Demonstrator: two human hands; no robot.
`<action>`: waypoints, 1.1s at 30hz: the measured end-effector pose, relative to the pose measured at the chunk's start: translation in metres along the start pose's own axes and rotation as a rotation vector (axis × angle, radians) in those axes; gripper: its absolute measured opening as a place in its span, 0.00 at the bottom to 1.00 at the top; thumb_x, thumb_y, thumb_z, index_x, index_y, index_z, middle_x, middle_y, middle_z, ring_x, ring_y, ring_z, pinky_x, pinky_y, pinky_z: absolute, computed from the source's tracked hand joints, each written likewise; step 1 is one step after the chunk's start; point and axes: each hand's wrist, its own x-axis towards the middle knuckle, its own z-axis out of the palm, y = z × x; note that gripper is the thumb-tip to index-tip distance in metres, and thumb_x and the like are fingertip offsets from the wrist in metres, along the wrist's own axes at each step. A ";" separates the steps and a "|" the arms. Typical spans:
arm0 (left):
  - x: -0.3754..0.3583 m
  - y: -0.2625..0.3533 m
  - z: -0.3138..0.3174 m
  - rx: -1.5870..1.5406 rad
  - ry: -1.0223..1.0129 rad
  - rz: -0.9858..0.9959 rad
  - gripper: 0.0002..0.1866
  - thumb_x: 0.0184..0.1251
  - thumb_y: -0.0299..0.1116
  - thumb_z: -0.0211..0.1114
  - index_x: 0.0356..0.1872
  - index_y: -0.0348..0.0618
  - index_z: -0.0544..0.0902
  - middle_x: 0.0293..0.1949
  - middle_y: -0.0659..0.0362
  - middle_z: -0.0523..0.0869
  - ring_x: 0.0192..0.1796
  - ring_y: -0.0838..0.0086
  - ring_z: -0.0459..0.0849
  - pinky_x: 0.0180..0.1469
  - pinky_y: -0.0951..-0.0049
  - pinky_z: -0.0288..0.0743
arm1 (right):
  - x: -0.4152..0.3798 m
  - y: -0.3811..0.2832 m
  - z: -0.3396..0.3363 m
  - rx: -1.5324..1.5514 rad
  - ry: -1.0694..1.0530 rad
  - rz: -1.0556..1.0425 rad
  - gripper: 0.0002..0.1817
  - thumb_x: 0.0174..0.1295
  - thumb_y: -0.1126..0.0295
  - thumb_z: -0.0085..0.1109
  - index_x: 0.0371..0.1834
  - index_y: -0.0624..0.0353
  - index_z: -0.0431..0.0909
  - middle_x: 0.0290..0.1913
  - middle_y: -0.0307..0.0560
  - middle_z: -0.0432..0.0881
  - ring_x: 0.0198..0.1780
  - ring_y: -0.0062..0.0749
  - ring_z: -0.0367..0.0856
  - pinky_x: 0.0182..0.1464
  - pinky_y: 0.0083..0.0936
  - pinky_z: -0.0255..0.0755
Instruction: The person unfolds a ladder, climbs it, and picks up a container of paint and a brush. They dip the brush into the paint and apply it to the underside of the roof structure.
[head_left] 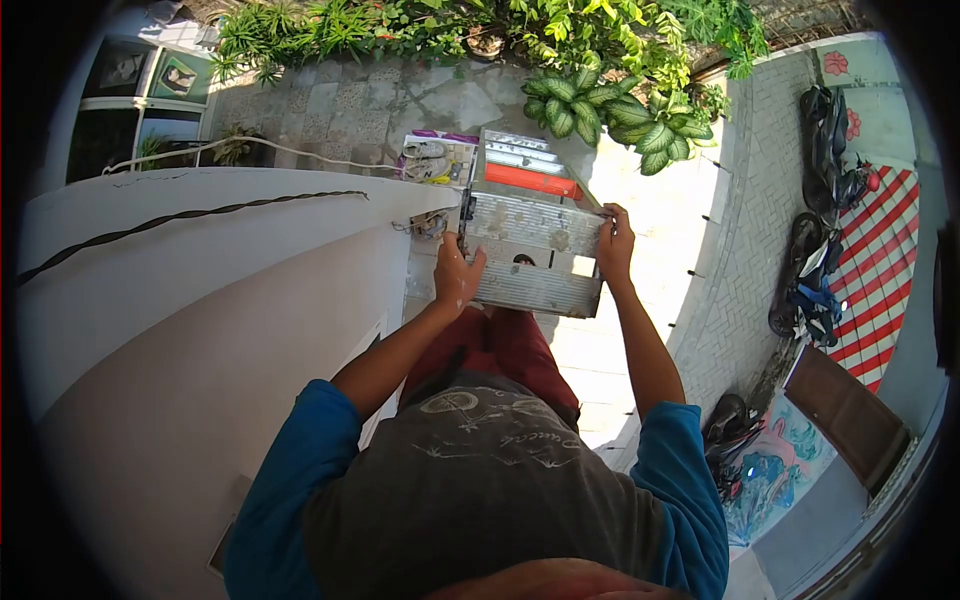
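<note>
A metal stepladder with ribbed, stained steps stands in front of my body, and a red step shows further down it. On the ladder's left edge, my left hand grips the frame with its fingers mostly hidden behind the rail. My right hand is closed round the upper right corner of the ladder. Beside the ladder's left side, a tray or shelf holds tools and a yellow item. A coil of cable hangs just left of the ladder, near my left hand.
A white wall ledge runs along the left, with a dark twisted cable on it. Leafy plants grow beyond the ladder. Motorcycles stand at the right by a red-and-white striped panel.
</note>
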 end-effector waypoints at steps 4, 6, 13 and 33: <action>-0.002 -0.002 0.000 0.002 0.037 0.008 0.23 0.63 0.41 0.71 0.49 0.39 0.71 0.36 0.47 0.80 0.39 0.50 0.82 0.42 0.50 0.75 | 0.001 0.002 0.002 0.018 0.000 -0.010 0.16 0.70 0.79 0.45 0.58 0.66 0.76 0.50 0.61 0.84 0.52 0.48 0.85 0.57 0.36 0.75; -0.003 -0.001 0.000 0.009 0.066 0.015 0.23 0.63 0.41 0.72 0.48 0.40 0.71 0.35 0.48 0.80 0.38 0.50 0.82 0.42 0.50 0.75 | 0.002 0.003 0.002 0.024 0.010 -0.026 0.16 0.70 0.80 0.45 0.58 0.66 0.76 0.51 0.60 0.84 0.53 0.48 0.85 0.58 0.37 0.75; 0.000 -0.003 0.003 0.026 0.065 0.017 0.24 0.61 0.43 0.73 0.47 0.41 0.71 0.34 0.45 0.82 0.39 0.46 0.83 0.42 0.48 0.76 | 0.005 0.003 0.004 0.028 0.014 -0.031 0.17 0.69 0.80 0.44 0.57 0.67 0.76 0.50 0.61 0.84 0.54 0.49 0.84 0.60 0.37 0.74; 0.001 0.002 -0.001 0.066 0.016 0.010 0.30 0.63 0.47 0.71 0.53 0.37 0.67 0.34 0.35 0.85 0.41 0.38 0.86 0.44 0.43 0.79 | 0.011 0.020 0.008 0.123 -0.003 -0.110 0.18 0.67 0.78 0.43 0.57 0.70 0.73 0.45 0.59 0.82 0.47 0.45 0.82 0.54 0.36 0.74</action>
